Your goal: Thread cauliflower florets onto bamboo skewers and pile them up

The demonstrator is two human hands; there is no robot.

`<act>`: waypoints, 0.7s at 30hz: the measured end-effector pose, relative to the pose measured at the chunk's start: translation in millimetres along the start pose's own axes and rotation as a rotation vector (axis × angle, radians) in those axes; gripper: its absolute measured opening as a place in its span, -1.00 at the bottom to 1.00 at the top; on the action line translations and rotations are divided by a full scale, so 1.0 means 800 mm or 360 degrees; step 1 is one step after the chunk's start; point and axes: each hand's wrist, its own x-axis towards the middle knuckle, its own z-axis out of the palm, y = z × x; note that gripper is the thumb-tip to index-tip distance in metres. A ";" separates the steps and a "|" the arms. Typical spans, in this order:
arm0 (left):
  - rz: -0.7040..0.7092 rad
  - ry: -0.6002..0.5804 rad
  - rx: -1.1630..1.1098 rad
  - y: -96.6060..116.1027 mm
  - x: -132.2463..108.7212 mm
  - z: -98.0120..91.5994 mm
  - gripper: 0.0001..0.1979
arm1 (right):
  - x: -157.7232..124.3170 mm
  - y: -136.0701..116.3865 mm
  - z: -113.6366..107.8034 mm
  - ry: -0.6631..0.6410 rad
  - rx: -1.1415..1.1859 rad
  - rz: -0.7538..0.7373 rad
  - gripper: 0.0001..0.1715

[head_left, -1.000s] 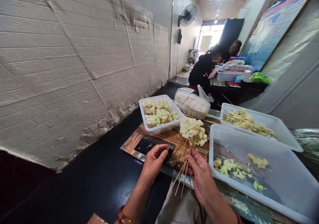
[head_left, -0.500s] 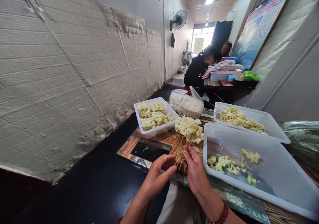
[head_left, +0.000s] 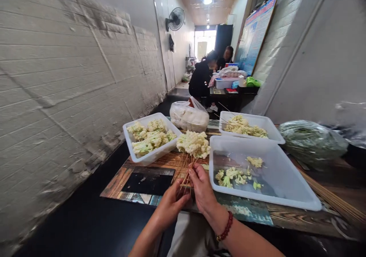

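Observation:
A bunch of skewered cauliflower (head_left: 193,144) stands over the wooden table, its thin sticks running down between my hands. My right hand (head_left: 201,184), with a red bead bracelet at the wrist, is closed on the sticks just below the florets. Lower on the same sticks, my left hand (head_left: 172,200) has its fingers and thumb curled round the ends. To the right, a large white tray (head_left: 291,184) holds a few loose cauliflower pieces (head_left: 234,175). On the left, another white tray (head_left: 154,155) is filled with cauliflower (head_left: 151,138).
Behind the bunch sits a knotted plastic bag (head_left: 190,116). A third tray (head_left: 274,133) with skewered cauliflower is at the back right, near a bag of greens (head_left: 311,140). Loose sticks (head_left: 331,196) lie at the right. Two people sit at a farther table.
The camera view has swung to the right, bringing the bag of greens and loose sticks further into view. My left hand has closed in on the stick ends; my right hand keeps its hold.

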 end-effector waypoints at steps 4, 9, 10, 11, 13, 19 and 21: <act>-0.0150 -0.0280 -0.0148 0.007 0.006 -0.010 -0.51 | 0.003 0.001 -0.001 0.0001 0.0028 0.0021 -0.74; -0.0228 -0.0435 -0.0184 0.037 0.012 -0.018 -0.53 | 0.003 -0.007 0.001 -0.0048 0.0033 0.0051 -0.76; -0.0261 -0.0446 -0.0180 0.039 0.014 -0.017 -0.56 | 0.003 -0.008 0.001 -0.0055 0.0030 0.0042 -0.75; -0.0296 -0.0447 -0.0175 0.040 0.015 -0.016 -0.58 | 0.004 -0.009 0.001 -0.0060 0.0026 0.0031 -0.75; -0.0332 -0.0420 -0.0140 0.036 0.019 -0.011 -0.61 | 0.005 -0.011 0.000 -0.0064 0.0012 0.0003 -0.73; -0.0090 -0.0066 0.0429 0.016 0.029 0.002 -0.52 | 0.008 -0.011 -0.014 -0.0019 -0.0087 -0.0091 -0.69; 0.0031 0.0077 0.0658 0.014 0.030 0.004 -0.55 | 0.008 -0.007 -0.019 -0.0016 -0.0135 -0.0101 -0.65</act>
